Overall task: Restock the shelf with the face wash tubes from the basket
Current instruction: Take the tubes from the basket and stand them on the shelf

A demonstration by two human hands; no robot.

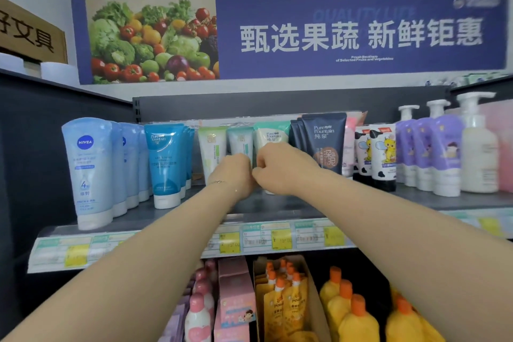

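Face wash tube, mint-green top (pixel 270 133): upright, mid-row on the top shelf (pixel 277 209), white cap showing under the wrist.
Right-hand grip (pixel 280 169): fingers curled about the lower body of that tube, holding it.
Left-hand grip (pixel 233 172): fingers curled, touching the right-hand grip, in front of a small teal tube (pixel 240 141); cannot tell whether anything is held. Thin bracelet (pixel 218 182) at the wrist.

Same row, leftward: pale green tube (pixel 212 150); file of blue tubes (pixel 166 161); file of light-blue Nivea tubes (pixel 88 169) at the shelf's left end.
Same row, rightward: dark navy tubes (pixel 323 141) just beside the right-hand grip; pink tube (pixel 349 144); white tubes with cartoon print and black caps (pixel 381 153); purple pump bottles (pixel 444 153); white pump bottle (pixel 478 147).

Shelf edge: strip of green-and-yellow price labels (pixel 266 236).
Shelf below: pink-capped bottles (pixel 198 311); pink boxes (pixel 236 294); open cardboard carton (pixel 313 286) holding yellow spout pouches (pixel 283 300); yellow bottles with orange caps (pixel 352 311).

Room: dark shelving on three sides; blue banner (pixel 361 36) with vegetables and white lettering on the pale wall above; brown sign (pixel 30 33) at upper left.
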